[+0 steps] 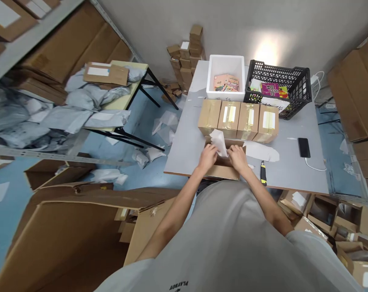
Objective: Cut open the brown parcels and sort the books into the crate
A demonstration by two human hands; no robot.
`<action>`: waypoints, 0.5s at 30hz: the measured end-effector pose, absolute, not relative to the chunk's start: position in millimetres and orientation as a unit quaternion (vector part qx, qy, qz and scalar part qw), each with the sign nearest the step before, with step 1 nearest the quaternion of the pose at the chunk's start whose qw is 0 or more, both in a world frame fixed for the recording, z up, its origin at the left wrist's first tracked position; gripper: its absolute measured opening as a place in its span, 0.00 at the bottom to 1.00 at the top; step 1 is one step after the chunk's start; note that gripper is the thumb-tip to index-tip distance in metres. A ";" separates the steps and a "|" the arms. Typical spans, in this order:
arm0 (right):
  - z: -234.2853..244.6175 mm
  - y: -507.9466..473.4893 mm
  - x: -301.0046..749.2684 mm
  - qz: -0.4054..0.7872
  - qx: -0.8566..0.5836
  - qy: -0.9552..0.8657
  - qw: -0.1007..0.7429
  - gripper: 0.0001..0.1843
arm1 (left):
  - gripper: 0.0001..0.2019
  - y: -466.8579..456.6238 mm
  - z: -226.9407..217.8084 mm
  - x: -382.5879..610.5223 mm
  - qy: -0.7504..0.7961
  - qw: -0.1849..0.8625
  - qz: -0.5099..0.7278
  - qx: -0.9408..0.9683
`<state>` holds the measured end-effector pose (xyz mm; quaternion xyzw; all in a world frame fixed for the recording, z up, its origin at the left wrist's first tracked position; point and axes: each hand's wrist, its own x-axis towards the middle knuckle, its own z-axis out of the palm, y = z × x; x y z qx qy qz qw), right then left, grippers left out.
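"PLAYBOY" is printed on the grey shirt [226, 231]. White paper [219, 142] is pinched by the left hand [208, 158] and right hand [237, 157] over an open cardboard box [222, 172] at the surface's [293, 174] near edge. Behind four taped cartons [243, 123], pink packets [228, 82] are held in a foam box [223, 95]; "中国" is read on a purple packet [269, 89] in a black lattice crate [306, 87].

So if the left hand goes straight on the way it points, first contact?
Probably the white paper sheet just ahead of the left hand, at the open cardboard box; depth and whether they already touch are unclear.
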<state>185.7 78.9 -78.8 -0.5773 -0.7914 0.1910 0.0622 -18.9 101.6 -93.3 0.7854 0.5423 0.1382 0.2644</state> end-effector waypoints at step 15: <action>-161.5 22.4 268.3 0.378 -0.725 -0.403 0.410 0.47 | 0.32 82.6 -132.4 -97.9 0.709 0.416 0.379 0.424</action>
